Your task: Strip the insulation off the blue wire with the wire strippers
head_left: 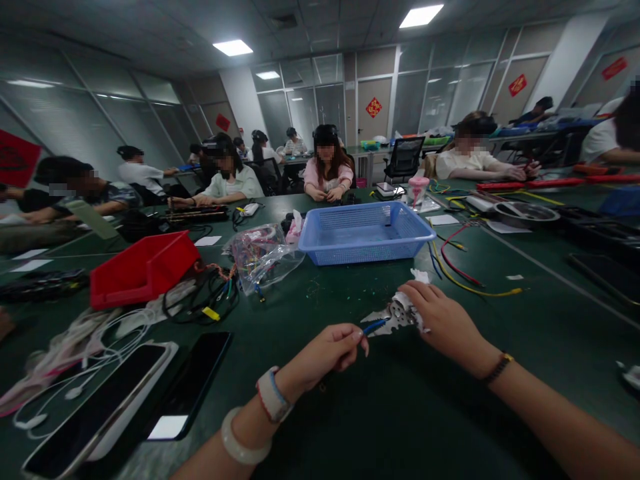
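Between thumb and fingers, my left hand (334,355) pinches a short blue wire (374,326). The wire's far end lies between the open jaws of a silver metal plier-like tool (395,316). My right hand (440,316) is wrapped round the tool's handles, which are covered in white, paper-like material (420,275). Both hands are just above the dark green table (320,293), near its middle. Small coloured scraps (325,288) lie on the table beyond my left hand.
A blue mesh basket (367,253) stands beyond the hands. Leftward are a clear bag of wires (263,257), a red bin (145,270), white earphones and two phones (193,380). Yellow and red cables (470,283) lie to the right. Several people sit around other parts of the tables.
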The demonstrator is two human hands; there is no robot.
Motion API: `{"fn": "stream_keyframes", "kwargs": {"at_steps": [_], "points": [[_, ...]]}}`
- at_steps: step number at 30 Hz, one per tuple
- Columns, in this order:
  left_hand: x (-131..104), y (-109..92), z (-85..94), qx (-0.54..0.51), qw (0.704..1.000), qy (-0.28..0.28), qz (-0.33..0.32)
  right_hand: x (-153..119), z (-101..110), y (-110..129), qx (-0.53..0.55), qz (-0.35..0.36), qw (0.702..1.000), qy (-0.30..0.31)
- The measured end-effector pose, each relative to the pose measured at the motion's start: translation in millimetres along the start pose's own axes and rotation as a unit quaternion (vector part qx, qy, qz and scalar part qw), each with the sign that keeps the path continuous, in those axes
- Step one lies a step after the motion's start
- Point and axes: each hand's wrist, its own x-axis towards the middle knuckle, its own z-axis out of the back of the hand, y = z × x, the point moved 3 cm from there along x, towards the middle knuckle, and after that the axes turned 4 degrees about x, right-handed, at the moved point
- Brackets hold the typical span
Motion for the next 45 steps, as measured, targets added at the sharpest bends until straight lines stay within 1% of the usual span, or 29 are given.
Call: {"fn": "stream_keyframes", "kwargs": {"at_steps": [7,12,21,29,38,45], "points": [[0.3,1.0,0.1,0.001,1.000,0.000,-0.007,0.1,4.3,4.1,-0.014,-0.001,1.000,-0.001],[2.4,4.0,1.5,-0.014,1.000,0.010,-0.010,-0.3,2.2,3.8,-0.026,0.005,1.000,-0.010],[2.7,4.3,2.2,-0.015,1.000,0.013,-0.005,0.2,4.7,8.1,-0.081,0.016,0.996,-0.028],[1.6,3.3,1.9,-0.008,1.000,0.019,-0.001,-0.3,-0.8,6.4,-0.089,0.026,0.995,-0.034],[2.5,5.3,1.7,0.011,1.000,0.011,0.005,0.1,-3.5,7.4,-0.097,0.024,0.994,-0.035],[2.1,4.2,0.8,0.022,1.000,0.000,0.003,0.4,3.8,9.0,-0.118,0.027,0.992,-0.036]]}}
